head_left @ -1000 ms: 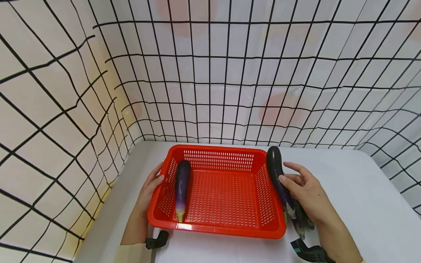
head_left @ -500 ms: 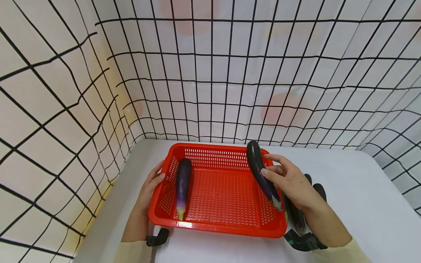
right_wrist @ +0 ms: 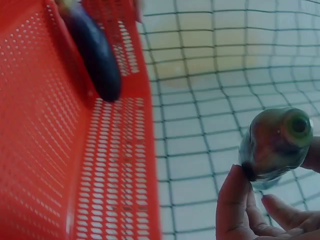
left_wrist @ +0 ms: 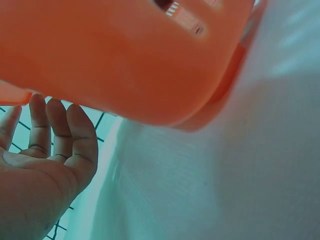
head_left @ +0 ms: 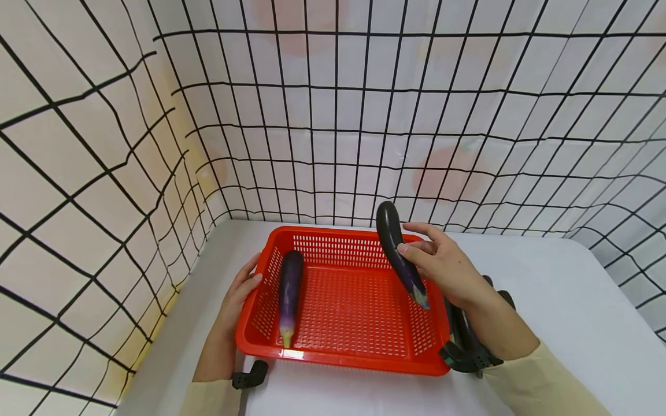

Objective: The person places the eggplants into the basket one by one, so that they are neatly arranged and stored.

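My right hand (head_left: 442,263) pinches a dark purple eggplant (head_left: 392,240) between thumb and fingers, over the right side of the red plastic basket (head_left: 343,363). It is tilted, with its stem end (right_wrist: 298,125) facing the camera in the right wrist view. A second eggplant (head_left: 290,292) lies lengthwise inside the basket along the left wall, its pale stem end toward me. My left hand (head_left: 234,303) holds the basket's left rim, and its fingertips (left_wrist: 75,112) meet the rim's underside in the left wrist view.
More eggplants (head_left: 460,326) lie on the white table (head_left: 562,300) right of the basket, partly hidden by my right wrist. A black wire grid (head_left: 333,133) over white sheeting closes off the back and sides.
My right hand has lifted an eggplant from the right side of the basket and moved it left and away from me, over the basket. The left hand stays at the rim.
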`<state>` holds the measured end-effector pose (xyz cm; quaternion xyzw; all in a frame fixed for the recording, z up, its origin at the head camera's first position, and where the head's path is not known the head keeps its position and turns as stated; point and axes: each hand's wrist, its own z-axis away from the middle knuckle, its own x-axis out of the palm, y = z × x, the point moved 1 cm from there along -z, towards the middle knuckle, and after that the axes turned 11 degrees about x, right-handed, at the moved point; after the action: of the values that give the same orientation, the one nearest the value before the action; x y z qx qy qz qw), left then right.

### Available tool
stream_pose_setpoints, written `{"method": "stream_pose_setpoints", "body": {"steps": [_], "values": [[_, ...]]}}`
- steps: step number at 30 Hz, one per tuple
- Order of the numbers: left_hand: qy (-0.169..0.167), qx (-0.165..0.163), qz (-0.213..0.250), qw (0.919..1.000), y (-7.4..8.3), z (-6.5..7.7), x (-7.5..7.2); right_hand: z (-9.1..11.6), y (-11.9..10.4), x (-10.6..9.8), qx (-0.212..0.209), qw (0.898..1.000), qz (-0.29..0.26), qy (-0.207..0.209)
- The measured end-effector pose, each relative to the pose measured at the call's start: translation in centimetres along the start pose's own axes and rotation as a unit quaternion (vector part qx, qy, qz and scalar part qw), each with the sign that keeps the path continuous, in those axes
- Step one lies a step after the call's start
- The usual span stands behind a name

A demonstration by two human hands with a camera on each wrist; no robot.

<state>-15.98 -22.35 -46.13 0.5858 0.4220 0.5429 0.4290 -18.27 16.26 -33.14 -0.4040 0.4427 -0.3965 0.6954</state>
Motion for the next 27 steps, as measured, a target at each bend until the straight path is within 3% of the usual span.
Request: {"method": "stream_pose_setpoints", "body": {"steps": [9,14,21,27], "values": [[0.006,-0.006,0.005,0.9999,-0.1,-0.1,-0.2,-3.9,-0.1,3.9,0.040,0.998,-0.022,-0.049],[-0.001,0.000,-0.005,1.0000,0.0,-0.1,-0.1,-5.1,-0.3,6.1,0.060,0.996,-0.025,-0.058],[-0.003,0.005,-0.015,0.9999,0.0,-0.2,0.0,-6.6,0.4,9.4,0.087,0.990,-0.069,-0.084],[0.007,0.001,-0.017,0.9998,-0.1,-0.1,0.0,-7.2,0.9,11.6,0.099,0.988,-0.057,-0.102]]}}
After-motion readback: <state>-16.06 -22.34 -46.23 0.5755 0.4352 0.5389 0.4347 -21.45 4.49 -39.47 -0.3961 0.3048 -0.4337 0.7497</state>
